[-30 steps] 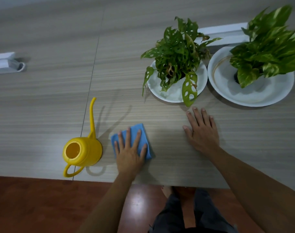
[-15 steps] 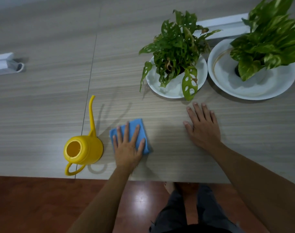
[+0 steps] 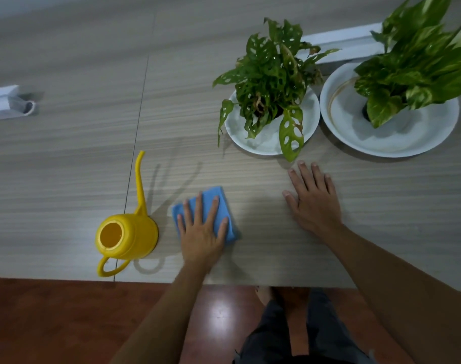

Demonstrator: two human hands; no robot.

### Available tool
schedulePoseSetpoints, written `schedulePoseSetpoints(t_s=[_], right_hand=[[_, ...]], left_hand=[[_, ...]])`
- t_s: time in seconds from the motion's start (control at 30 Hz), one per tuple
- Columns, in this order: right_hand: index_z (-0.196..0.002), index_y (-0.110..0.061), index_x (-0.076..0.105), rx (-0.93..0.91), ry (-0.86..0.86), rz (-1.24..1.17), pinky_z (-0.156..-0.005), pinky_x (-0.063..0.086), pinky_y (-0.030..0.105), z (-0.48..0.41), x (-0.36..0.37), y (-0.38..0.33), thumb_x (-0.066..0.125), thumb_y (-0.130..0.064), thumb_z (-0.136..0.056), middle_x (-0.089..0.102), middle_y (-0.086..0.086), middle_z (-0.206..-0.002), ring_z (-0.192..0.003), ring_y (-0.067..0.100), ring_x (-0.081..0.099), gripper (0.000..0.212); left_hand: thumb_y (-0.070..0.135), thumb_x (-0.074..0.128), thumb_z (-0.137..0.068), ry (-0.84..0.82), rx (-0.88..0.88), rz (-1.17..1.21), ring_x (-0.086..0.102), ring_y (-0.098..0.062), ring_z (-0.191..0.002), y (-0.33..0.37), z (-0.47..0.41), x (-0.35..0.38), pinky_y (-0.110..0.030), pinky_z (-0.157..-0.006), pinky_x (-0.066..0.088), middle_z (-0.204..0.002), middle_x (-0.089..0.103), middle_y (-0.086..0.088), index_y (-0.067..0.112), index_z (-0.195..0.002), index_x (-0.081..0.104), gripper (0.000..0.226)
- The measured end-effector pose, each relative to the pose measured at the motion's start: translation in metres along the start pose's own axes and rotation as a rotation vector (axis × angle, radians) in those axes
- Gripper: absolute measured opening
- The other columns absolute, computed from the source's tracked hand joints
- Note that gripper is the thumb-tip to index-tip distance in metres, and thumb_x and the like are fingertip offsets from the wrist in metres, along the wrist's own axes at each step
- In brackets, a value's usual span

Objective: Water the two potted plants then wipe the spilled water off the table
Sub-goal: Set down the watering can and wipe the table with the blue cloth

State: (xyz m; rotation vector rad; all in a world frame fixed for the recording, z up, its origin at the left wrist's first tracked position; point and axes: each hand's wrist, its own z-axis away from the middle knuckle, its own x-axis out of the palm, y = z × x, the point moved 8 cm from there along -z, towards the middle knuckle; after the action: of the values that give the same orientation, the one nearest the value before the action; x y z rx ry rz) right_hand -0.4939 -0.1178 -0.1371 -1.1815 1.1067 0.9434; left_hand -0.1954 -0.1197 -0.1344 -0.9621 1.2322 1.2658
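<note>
My left hand (image 3: pixel 201 233) lies flat, fingers spread, on a folded blue cloth (image 3: pixel 225 206) near the table's front edge. A yellow watering can (image 3: pixel 127 236) with a long thin spout stands upright just left of the cloth. My right hand (image 3: pixel 313 203) rests palm down on the bare wooden table (image 3: pixel 66 166), holding nothing. Beyond it a holey-leaved plant (image 3: pixel 271 74) stands in a white saucer (image 3: pixel 266 143). Further right a broad-leaved plant (image 3: pixel 418 61) stands in a larger white saucer (image 3: pixel 397 137). No spilled water shows on the wood.
A white block with a cord loop (image 3: pixel 6 101) lies at the far left. A white strip (image 3: pixel 337 40) runs behind the plants. A seam (image 3: pixel 140 106) crosses the tabletop. The front edge is close to both wrists, with red floor (image 3: pixel 53 321) below.
My left hand has slid the blue cloth a little away from me and leftward, nearer the watering can. The right hand has stayed in place.
</note>
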Motion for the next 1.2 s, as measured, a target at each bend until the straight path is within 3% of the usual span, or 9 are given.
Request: schedulePoseSetpoints(t_s=[0.13, 0.27, 0.4, 0.5, 0.63, 0.77, 0.9, 1.03, 1.2], right_hand=[[-0.150, -0.020, 0.039, 0.005, 0.011, -0.022, -0.117, 0.021, 0.054, 0.000, 0.000, 0.000, 0.033, -0.054, -0.097, 0.028, 0.006, -0.162, -0.148, 0.032, 0.023, 0.063], [-0.152, -0.022, 0.035, 0.008, 0.006, -0.015, -0.119, 0.018, 0.053, -0.001, 0.002, 0.001, 0.031, -0.055, -0.097, 0.024, 0.004, -0.163, -0.150, 0.029, 0.019, 0.064], [-0.151, -0.023, 0.036, 0.002, 0.019, -0.021, -0.118, 0.019, 0.053, -0.001, 0.000, 0.001, 0.033, -0.054, -0.097, 0.026, 0.004, -0.163, -0.150, 0.030, 0.020, 0.063], [-0.152, -0.023, 0.035, 0.004, 0.006, -0.035, -0.118, 0.018, 0.052, 0.000, 0.000, 0.002, 0.033, -0.054, -0.097, 0.024, 0.003, -0.163, -0.150, 0.029, 0.019, 0.063], [-0.153, -0.024, 0.033, 0.011, -0.038, -0.053, -0.119, 0.015, 0.051, -0.001, 0.000, 0.003, 0.026, -0.057, -0.096, 0.020, 0.001, -0.164, -0.151, 0.027, 0.015, 0.066], [-0.150, -0.019, 0.039, -0.012, -0.051, -0.033, -0.116, 0.022, 0.054, -0.003, -0.007, 0.008, 0.025, -0.053, -0.097, 0.026, 0.005, -0.162, -0.149, 0.031, 0.022, 0.065], [-0.150, -0.020, 0.037, 0.002, -0.036, -0.002, -0.115, 0.024, 0.054, -0.001, -0.017, 0.031, 0.029, -0.052, -0.098, 0.027, 0.005, -0.162, -0.148, 0.034, 0.023, 0.062], [-0.147, -0.019, 0.045, 0.002, -0.010, -0.011, -0.112, 0.028, 0.056, 0.001, -0.025, 0.053, 0.032, -0.050, -0.098, 0.033, 0.006, -0.159, -0.146, 0.036, 0.027, 0.059], [-0.147, -0.023, 0.046, 0.010, -0.028, -0.012, -0.112, 0.028, 0.056, 0.004, -0.022, 0.077, 0.029, -0.050, -0.098, 0.035, 0.004, -0.159, -0.145, 0.035, 0.031, 0.058]], left_hand=[[0.067, 0.023, -0.100, -0.118, 0.140, 0.026, -0.003, -0.039, -0.156, 0.059, 0.065, 0.021, -0.063, -0.122, 0.013, -0.172, 0.003, -0.002, 0.044, -0.160, 0.015, 0.065], [0.070, 0.025, -0.099, -0.096, 0.362, 0.040, -0.008, -0.034, -0.157, 0.118, 0.023, 0.019, -0.059, -0.124, 0.006, -0.172, 0.000, 0.004, 0.049, -0.158, 0.015, 0.064], [0.069, 0.025, -0.099, -0.079, 0.143, 0.020, -0.008, -0.031, -0.157, 0.062, -0.032, 0.009, -0.057, -0.125, 0.004, -0.172, -0.001, 0.004, 0.048, -0.159, 0.011, 0.065], [0.065, 0.028, -0.100, -0.003, 0.007, -0.016, 0.005, -0.035, -0.157, 0.034, 0.003, 0.005, -0.061, -0.121, 0.019, -0.171, 0.011, -0.001, 0.042, -0.159, 0.021, 0.064], [0.066, 0.030, -0.099, -0.090, 0.124, 0.041, 0.001, -0.038, -0.156, 0.093, 0.064, 0.024, -0.063, -0.122, 0.015, -0.171, 0.008, -0.002, 0.043, -0.159, 0.022, 0.065], [0.068, 0.028, -0.099, -0.092, 0.324, 0.061, -0.008, -0.034, -0.157, 0.149, 0.036, 0.021, -0.058, -0.124, 0.004, -0.172, -0.001, 0.002, 0.047, -0.159, 0.012, 0.065], [0.069, 0.025, -0.098, -0.099, 0.165, 0.025, -0.009, -0.031, -0.156, 0.100, -0.011, 0.013, -0.057, -0.125, 0.006, -0.172, -0.002, 0.004, 0.049, -0.159, 0.009, 0.066], [0.066, 0.025, -0.100, -0.045, 0.020, -0.012, 0.003, -0.035, -0.157, 0.057, 0.031, 0.012, -0.061, -0.121, 0.020, -0.171, 0.007, -0.001, 0.042, -0.160, 0.018, 0.065], [0.068, 0.028, -0.099, -0.133, 0.199, 0.025, 0.004, -0.040, -0.156, 0.144, 0.078, 0.032, -0.060, -0.120, 0.011, -0.171, 0.010, -0.002, 0.044, -0.158, 0.024, 0.064]])
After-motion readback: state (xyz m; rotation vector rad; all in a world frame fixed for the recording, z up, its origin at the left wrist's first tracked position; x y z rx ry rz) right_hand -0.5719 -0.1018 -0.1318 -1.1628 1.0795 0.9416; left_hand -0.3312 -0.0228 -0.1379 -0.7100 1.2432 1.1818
